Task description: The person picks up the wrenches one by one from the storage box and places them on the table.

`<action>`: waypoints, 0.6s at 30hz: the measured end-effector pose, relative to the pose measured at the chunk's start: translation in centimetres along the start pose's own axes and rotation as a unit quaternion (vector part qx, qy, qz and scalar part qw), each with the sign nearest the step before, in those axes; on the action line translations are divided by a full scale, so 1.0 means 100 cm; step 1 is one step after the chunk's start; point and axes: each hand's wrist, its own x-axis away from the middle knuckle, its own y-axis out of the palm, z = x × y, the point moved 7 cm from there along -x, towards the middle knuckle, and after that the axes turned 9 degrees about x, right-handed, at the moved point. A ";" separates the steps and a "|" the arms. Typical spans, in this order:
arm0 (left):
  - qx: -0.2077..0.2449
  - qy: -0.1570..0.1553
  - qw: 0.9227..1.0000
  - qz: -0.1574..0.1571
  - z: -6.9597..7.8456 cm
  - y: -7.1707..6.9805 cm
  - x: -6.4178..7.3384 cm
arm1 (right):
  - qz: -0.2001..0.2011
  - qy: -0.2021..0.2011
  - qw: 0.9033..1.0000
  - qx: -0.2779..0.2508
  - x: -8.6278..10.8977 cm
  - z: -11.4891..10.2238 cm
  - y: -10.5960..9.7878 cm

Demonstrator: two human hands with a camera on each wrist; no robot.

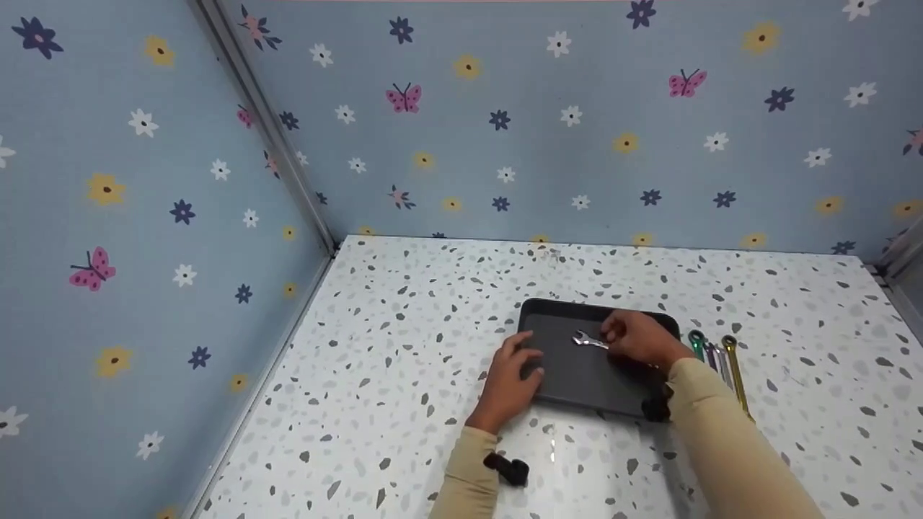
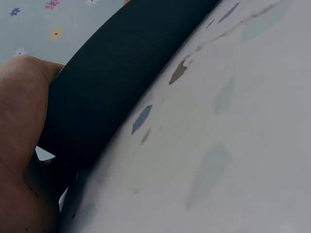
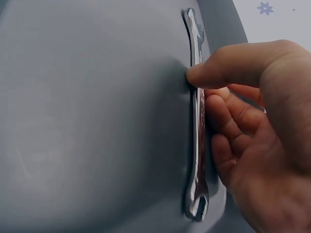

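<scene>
My right hand (image 1: 638, 339) is over the right half of a dark grey baking tray (image 1: 570, 375). Its thumb and fingers pinch a silver combination wrench (image 3: 197, 145) around the middle of the shaft. The wrench lies low over the tray floor, one end pointing left in the head view. In the right wrist view the thumb (image 3: 218, 68) crosses the shaft, with the other fingers curled on the far side. My left hand (image 1: 512, 375) rests at the tray's left rim, fingers spread and loosely bent over it. The left wrist view shows that hand beside the tray's outer wall (image 2: 112, 77).
Right of the tray lie several wrenches, among them a green one (image 1: 696, 342) and a gold one (image 1: 734, 367), partly behind my right sleeve (image 1: 728, 432). The speckled white table (image 1: 404, 346) meets flowered blue panels (image 1: 533, 158) at the back and left.
</scene>
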 end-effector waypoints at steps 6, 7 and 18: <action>-0.022 0.019 1.000 0.000 0.002 0.001 -0.003 | 0.005 0.020 1.000 0.011 0.006 0.005 -0.004; -0.024 0.019 1.000 0.001 0.002 0.000 -0.004 | 0.006 0.019 1.000 0.016 0.006 0.004 -0.004; -0.014 0.001 1.000 0.001 -0.002 0.002 -0.002 | 0.001 0.020 0.999 0.025 0.005 0.005 0.000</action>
